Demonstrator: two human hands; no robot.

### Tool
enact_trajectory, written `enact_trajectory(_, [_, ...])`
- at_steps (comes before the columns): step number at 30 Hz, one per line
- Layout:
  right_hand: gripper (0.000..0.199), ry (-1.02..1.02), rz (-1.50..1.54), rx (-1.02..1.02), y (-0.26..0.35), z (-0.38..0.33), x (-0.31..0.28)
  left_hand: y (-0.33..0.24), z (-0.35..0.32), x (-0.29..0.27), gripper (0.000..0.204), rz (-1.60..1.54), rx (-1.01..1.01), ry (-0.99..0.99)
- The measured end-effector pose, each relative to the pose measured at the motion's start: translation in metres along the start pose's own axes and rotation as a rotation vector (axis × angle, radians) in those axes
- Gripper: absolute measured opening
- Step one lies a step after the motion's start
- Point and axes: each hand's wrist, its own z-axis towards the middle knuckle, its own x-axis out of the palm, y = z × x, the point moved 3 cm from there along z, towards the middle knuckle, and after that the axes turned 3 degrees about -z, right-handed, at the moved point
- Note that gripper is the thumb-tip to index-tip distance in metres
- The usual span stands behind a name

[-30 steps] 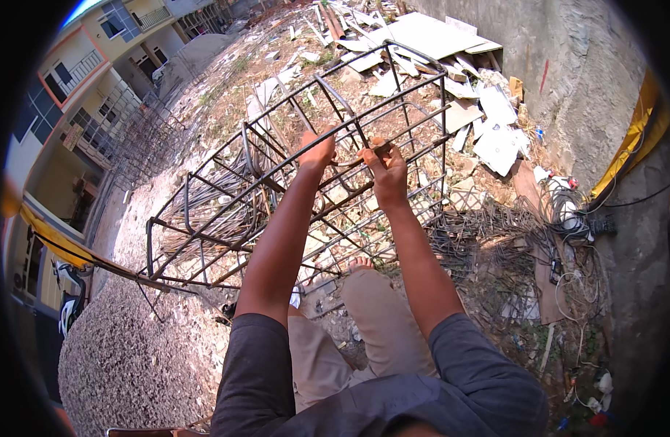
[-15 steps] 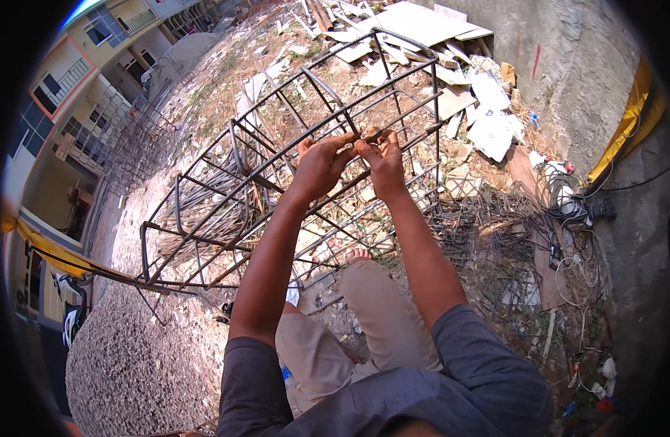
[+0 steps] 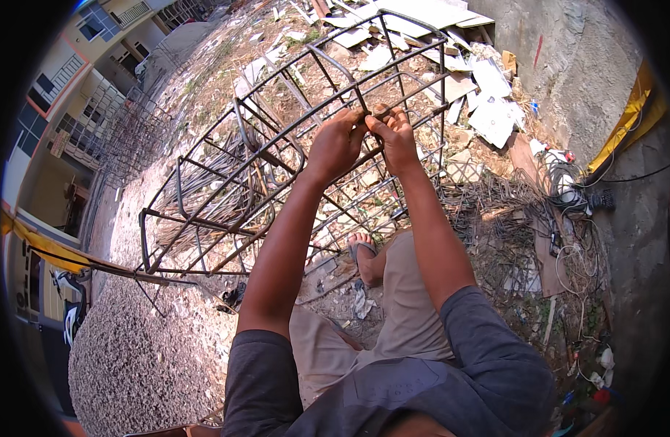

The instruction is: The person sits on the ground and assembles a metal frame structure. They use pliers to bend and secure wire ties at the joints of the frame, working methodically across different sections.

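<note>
Upper centre of the frame: left hand point(image 3: 336, 143) and right hand point(image 3: 394, 138), fingers curled shut, both pinching one long bar of the rebar cage point(image 3: 225, 197) (lying across gravel point(image 3: 131, 349), toward upper left).

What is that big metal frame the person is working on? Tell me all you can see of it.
The cage is a long box of dark, rusty-looking steel bars: lengthwise rods ringed by rectangular hoops. It lies tilted over gravel and rubble. Both hands, left hand and right hand, grip one top bar near its far end.
</note>
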Motion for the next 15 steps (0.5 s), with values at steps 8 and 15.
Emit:
enact_trajectory(8, [0.022, -0.119, 0.013, -0.095, -0.021, -0.017, -0.001, 0.010, -0.007, 0.002, 0.023, -0.018, 0.013, -0.074])
enact_trajectory(15, [0.013, -0.575, -0.216, -0.075, -0.104, -0.129, -0.047, 0.003, 0.000, 0.005, 0.027, 0.035, -0.046, -0.027])
